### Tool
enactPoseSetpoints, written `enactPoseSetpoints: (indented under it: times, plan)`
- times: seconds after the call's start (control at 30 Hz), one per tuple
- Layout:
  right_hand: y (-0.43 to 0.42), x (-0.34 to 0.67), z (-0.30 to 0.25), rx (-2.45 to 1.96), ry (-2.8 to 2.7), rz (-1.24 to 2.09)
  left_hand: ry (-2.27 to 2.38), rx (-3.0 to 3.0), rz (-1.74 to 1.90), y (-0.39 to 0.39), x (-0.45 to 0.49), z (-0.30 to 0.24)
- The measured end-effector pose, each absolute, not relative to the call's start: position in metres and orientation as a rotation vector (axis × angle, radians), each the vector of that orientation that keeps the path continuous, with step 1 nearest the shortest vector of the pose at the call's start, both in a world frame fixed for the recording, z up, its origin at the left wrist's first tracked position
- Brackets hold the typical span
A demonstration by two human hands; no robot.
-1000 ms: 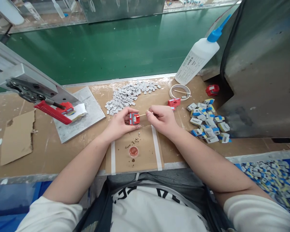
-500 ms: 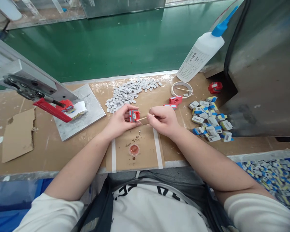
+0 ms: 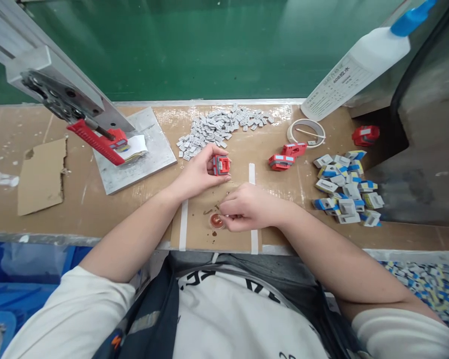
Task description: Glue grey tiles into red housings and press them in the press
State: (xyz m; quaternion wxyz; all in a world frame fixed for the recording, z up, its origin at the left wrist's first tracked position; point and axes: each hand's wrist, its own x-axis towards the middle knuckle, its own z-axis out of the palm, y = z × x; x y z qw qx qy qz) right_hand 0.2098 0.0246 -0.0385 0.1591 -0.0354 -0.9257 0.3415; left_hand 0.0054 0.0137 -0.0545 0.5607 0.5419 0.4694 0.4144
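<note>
My left hand (image 3: 200,174) grips a small red plastic part (image 3: 221,165) with a grey insert, held just above the brown bench. My right hand (image 3: 247,207) is closed in a pinch on a thin wooden stick, whose tip sits at a little round cup of reddish paste (image 3: 216,221) on the cardboard pad. A heap of small grey pieces (image 3: 220,127) lies just beyond my left hand.
A press with a red handle (image 3: 97,142) stands on a metal plate at the left. Two red parts (image 3: 286,155), a tape ring (image 3: 306,131), a tilted glue bottle (image 3: 359,67) and a pile of blue-white parts (image 3: 346,187) lie right. Torn cardboard (image 3: 41,174) lies far left.
My right hand has drawn the stick away from the red part and dropped down to the paste cup. My left hand keeps holding the red part. The camera has tilted down.
</note>
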Motion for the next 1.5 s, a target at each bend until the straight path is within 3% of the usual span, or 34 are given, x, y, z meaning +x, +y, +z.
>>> enactPoseSetpoints:
  times: [0.43, 1.5]
  plan:
    - [0.051, 0.22, -0.032, -0.89, -2.015, 0.698, 1.192, 1.392, 0.889, 0.011, 0.006, -0.051]
    - [0.053, 0.216, -0.036, -0.776, -2.107, 0.723, 1.252, 1.44, 0.868, 0.012, 0.007, -0.05]
